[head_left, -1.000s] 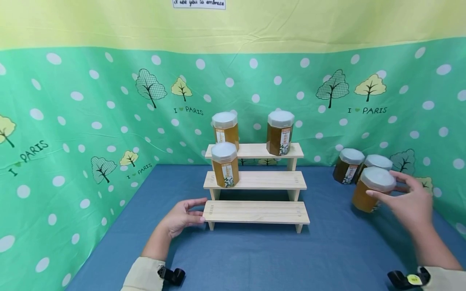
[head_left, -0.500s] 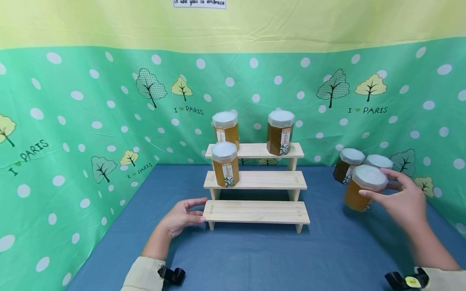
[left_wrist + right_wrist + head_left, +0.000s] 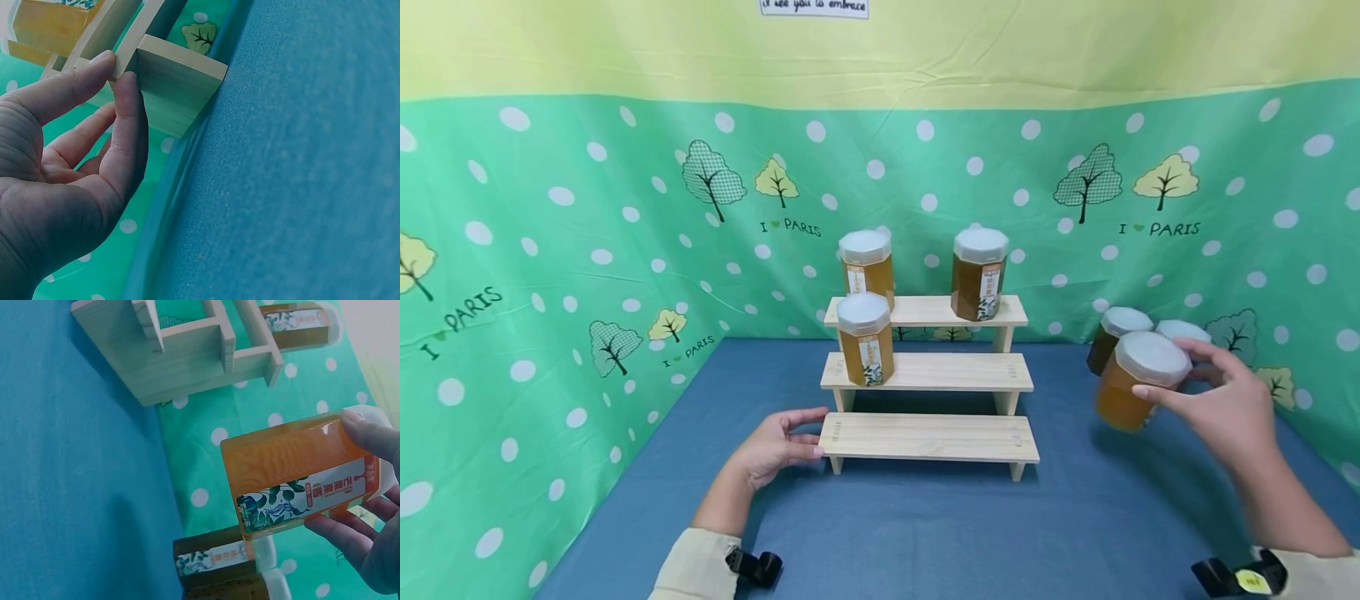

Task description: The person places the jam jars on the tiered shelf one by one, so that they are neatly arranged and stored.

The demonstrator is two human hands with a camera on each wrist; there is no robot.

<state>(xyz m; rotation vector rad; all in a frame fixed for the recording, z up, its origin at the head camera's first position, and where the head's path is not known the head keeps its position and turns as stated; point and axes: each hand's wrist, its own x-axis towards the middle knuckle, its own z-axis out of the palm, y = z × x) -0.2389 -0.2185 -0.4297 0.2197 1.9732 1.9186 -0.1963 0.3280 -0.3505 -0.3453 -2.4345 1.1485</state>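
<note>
My left hand (image 3: 775, 450) is at the left end of the lowest board of a three-step wooden stand (image 3: 928, 437). In the left wrist view, thumb and a fingertip pinch the board's end (image 3: 130, 53). Over on the right, my right hand (image 3: 1232, 408) grips an amber jar (image 3: 1123, 400) by its white lid, tilted and raised above the blue cloth. The right wrist view shows the jar's leaf-patterned label (image 3: 306, 494) and its base pointing away from the palm. Thumb and fingers lie on opposite sides of the lid.
On the stand's top step are an amber jar (image 3: 872, 275) at left and a darker jar (image 3: 976, 287) at right. Another amber jar (image 3: 868, 354) stands on the middle step's left. Behind the held jar, a dark jar (image 3: 1100, 350) and one more lid (image 3: 1183, 330) show.
My right hand has carried the amber jar left and upward, away from the two jars behind it. The left hand has stayed at the stand's end.
</note>
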